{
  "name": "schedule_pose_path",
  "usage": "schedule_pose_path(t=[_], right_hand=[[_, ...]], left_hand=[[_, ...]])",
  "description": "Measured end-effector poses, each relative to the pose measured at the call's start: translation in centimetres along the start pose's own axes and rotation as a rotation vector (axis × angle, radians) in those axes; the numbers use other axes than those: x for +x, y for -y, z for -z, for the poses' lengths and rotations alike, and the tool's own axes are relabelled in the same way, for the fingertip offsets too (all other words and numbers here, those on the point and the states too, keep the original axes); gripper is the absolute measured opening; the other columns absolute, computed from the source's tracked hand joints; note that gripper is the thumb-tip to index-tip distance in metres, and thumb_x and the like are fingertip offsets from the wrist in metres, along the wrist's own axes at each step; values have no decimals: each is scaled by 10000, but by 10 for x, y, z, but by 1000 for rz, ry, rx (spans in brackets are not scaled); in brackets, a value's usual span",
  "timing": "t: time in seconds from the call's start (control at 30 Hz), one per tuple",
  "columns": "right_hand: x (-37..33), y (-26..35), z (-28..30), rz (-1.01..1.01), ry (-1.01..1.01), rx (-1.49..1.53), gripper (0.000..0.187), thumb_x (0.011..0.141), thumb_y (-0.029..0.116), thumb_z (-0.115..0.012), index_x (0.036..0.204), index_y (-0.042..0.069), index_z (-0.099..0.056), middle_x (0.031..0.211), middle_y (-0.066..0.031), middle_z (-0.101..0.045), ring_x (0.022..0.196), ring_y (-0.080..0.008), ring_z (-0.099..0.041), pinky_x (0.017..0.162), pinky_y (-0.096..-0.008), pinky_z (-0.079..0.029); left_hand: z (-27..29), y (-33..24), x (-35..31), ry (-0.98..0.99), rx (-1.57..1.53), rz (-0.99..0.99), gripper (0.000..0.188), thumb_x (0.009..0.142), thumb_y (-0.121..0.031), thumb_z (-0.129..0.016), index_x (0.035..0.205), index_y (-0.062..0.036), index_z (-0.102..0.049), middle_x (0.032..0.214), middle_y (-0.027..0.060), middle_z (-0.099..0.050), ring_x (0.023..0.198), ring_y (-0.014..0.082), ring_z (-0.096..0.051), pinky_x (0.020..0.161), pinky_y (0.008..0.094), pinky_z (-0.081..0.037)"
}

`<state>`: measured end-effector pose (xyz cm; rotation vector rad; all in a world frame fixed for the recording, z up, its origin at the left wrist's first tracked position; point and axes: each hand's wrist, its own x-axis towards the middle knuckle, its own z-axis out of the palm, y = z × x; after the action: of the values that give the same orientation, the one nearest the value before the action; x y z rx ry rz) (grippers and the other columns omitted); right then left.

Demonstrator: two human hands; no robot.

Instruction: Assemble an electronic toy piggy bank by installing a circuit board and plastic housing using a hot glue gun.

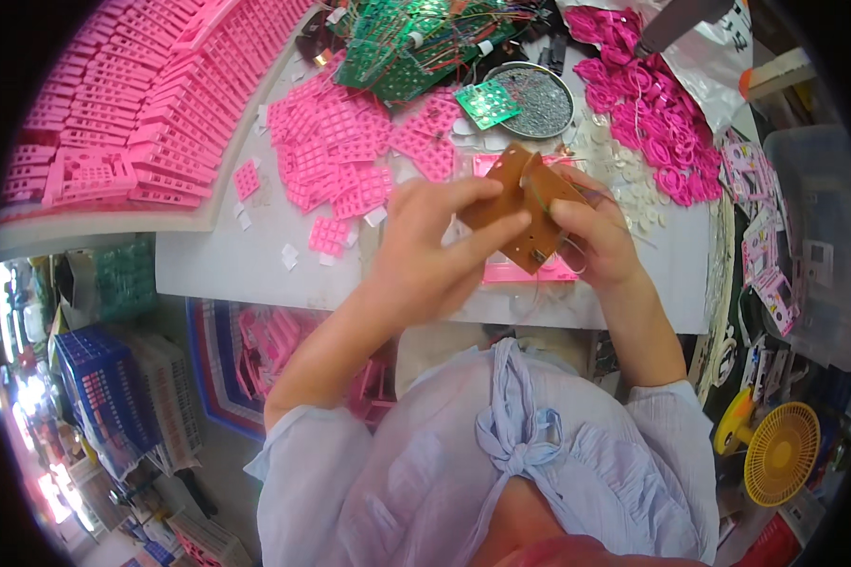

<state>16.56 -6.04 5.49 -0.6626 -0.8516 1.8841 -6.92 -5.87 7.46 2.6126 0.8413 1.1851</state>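
Over the near part of the white table, both my hands are at a brown circuit board (pixel 515 241) with small parts and thin wires on it. My right hand (pixel 600 231) grips its right side, thumb on the face. From the left, my left hand (pixel 435 250) has its thumb and index finger at the board's left edge; the other fingers are slightly blurred. A raised brown section stands up at the board's far side, and I cannot tell whether it is a second board. Beneath lies a pink plastic casing (pixel 553 269), mostly hidden by the hands and board.
Pink button pads (pixel 336 142) lie heaped left of centre. Green circuit boards (pixel 397 57) with wires are piled behind, beside a round dish of small metal pieces (pixel 539 99). Magenta cords (pixel 648 123) fill the right. Rows of pink casings (pixel 95 175) stand at far left.
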Motion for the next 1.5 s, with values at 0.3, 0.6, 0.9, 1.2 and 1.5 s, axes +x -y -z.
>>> schedule_pose_path(t=[0.3,0.6,0.9,1.2,1.5], right_hand=[[35,37,11,-149,299,-76,571,902,279,-729,1377,37,-525,1133,-102,-663,929,-156,-654,766,-315,-569],[5,-8,14,458,-236,-839,478,816,175,-779,1255,53,-633,1182,-52,-610,1022,-162,-564,844,-290,-487],[3,-10,0,1038,-240,-1088,183,854,23,-679,1036,12,-689,994,-116,-611,944,-228,-595,838,-332,-480],[8,-25,-8,398,-393,32,214,1025,118,-517,1178,-15,-583,1083,-166,-669,852,-191,-691,634,-278,-601],[10,-12,-8,-287,-51,-86,282,1009,154,-499,1246,24,-583,625,12,-497,447,-47,-355,414,-229,-240]], left_hand=[[-6,-2,-15,83,-1102,883,434,974,-70,-618,1390,6,-521,1248,70,-656,1065,141,-643,887,295,-541],[-26,-2,-34,-192,-993,859,204,1008,-70,-586,1191,14,-617,937,105,-701,702,149,-647,615,289,-542],[-38,-5,-36,-322,-1066,848,235,1050,-173,-535,1194,6,-584,1013,141,-698,707,174,-649,631,295,-545],[-42,-4,-31,-359,-1172,776,282,1059,-220,-515,1251,-15,-535,1112,175,-680,732,211,-669,637,323,-571],[-36,-11,-19,-152,-1337,705,366,1055,-241,-484,1291,38,-504,993,179,-695,692,210,-690,578,312,-577]])
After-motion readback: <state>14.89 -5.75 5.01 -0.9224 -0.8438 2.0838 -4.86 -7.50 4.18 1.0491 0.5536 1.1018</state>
